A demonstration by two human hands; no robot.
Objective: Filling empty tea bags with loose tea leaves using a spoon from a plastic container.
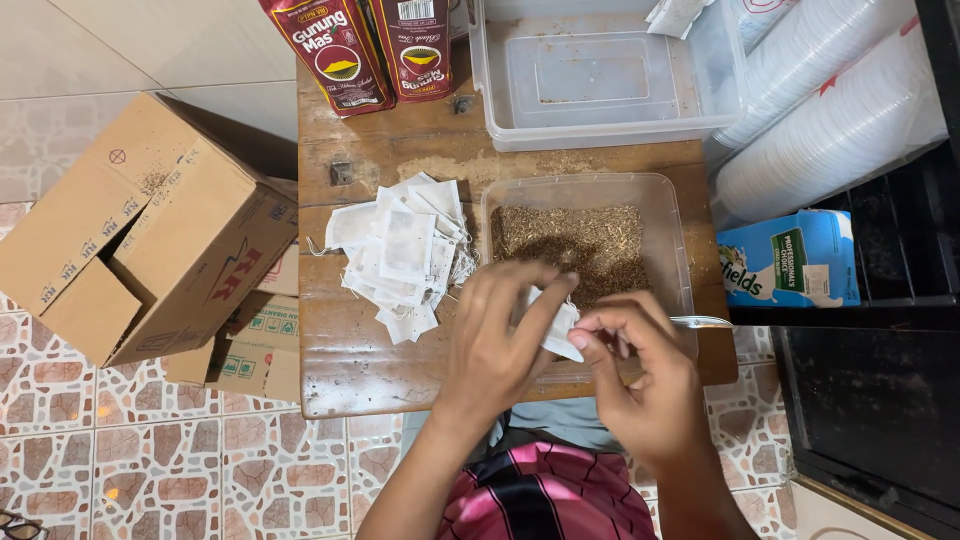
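**Two hands on one small white bag, over the tray of loose tea**

Standing beside the low wooden tabletop (360, 375), I see both hands meeting at its near edge, about six o'clock. The left hand (497, 335) is curled narrow, its fingers pinching the upper side of a small white filter bag (562, 330). The right hand (640, 375) closes on the bag's lower corner from the other side, thumb and forefinger tight. The bag sits right above the near rim of the clear tray (670, 200), which, by my reckoning, keeps any spill falling back in.

That tray holds a bed of brown loose tea (570, 240). A metal spoon handle (700, 322) pokes out at three o'clock of the right hand, lying across the tray's edge within easy reach.

At nine o'clock from the tray lies a heap of white bags (400, 255), stacked loosely, close to the left hand. Further back, at twelve o'clock, stands an empty clear container (600, 135), with two dark red packets (365, 45) at eleven. Sleeves of white cups (830, 110) lean at two o'clock, above a blue carton (790, 260). An open cardboard box (140, 230) sits on the tiled floor at nine.
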